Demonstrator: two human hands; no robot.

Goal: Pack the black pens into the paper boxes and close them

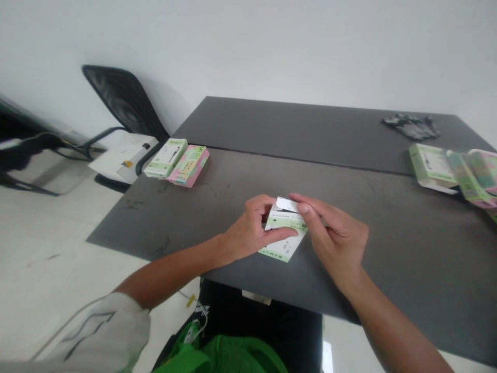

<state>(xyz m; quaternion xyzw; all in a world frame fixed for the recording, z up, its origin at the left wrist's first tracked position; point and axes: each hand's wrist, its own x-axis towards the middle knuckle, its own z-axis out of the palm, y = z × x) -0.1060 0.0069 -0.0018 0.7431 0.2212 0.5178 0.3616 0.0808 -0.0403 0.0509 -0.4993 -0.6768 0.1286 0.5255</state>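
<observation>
A small white and green carton is held over the near part of the dark table, tilted, with an end flap standing up at its far end. My left hand wraps round its left side, the thumb lying across the printed face. With thumb and forefinger my right hand pinches the white flap at the carton's far right corner. What is inside the carton cannot be seen.
Green and pink cartons lie at the table's left edge. More cartons lie at the right, with several dark wrapped items behind them. A black chair with a white box stands left of the table.
</observation>
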